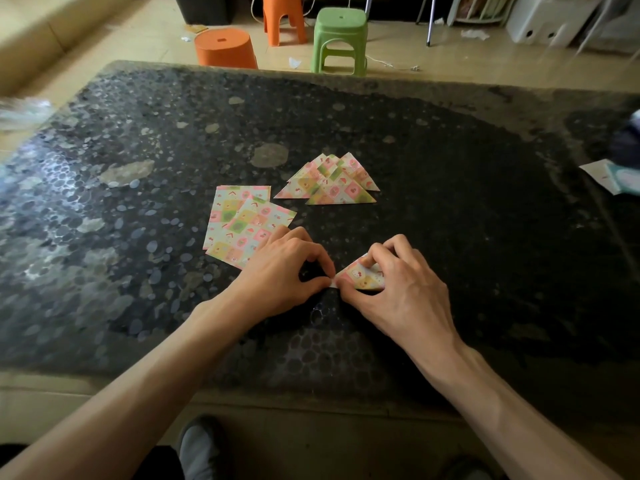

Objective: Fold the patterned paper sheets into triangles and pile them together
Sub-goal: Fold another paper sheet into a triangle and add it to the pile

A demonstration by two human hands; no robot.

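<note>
Progress of the fold, seen from above. My left hand [287, 268] pinches the left tip of the pastel-checked patterned paper sheet [360, 277], which is already doubled into a triangle and lies on the dark mottled glossy desk [467, 209] near me. My right hand [398, 285] curls over the same sheet, fingertips on its upper edge and thumb at its near edge. I judge this to be the creasing step.

Done: a pile of finished patterned paper triangles [329, 183] sits farther off, several of them overlapping, points away from me.

Left: a stack of flat, unfolded patterned paper squares [239, 223] lies to the left, just beyond my left hand; at least two show, though the true count is hard to read since they overlap. I judge the task past its midpoint.

Room: open desk surface runs between the sheet in hand and the pile, and widely to the right. The near desk edge lies under my forearms, well back from the work. White papers [609, 176] lie at the far right edge, well apart.
</note>
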